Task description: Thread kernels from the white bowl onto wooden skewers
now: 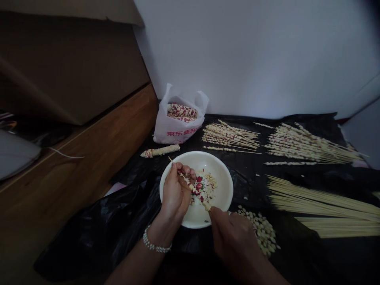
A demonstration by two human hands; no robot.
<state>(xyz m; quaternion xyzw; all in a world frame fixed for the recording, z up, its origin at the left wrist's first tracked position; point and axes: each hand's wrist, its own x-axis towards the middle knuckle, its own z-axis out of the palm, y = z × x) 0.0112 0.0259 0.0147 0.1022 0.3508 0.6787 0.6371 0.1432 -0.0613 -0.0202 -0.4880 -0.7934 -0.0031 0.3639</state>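
Over a white bowl I hold a wooden skewer threaded with corn kernels, slanting from upper left to lower right. My left hand pinches its upper part, and the bare pointed tip sticks out past the thumb. Closed round its lower end, my right hand is at the bowl's near right rim. Loose cream and dark red kernels lie in the bowl, over a red printed pattern. Whatever else the left fingers hold is hidden.
Behind the bowl stand a white plastic bag of corn cobs and a mostly stripped cob. Threaded skewers lie in two piles. Bare skewers and a heap of pale pieces are on the right, on black plastic sheeting.
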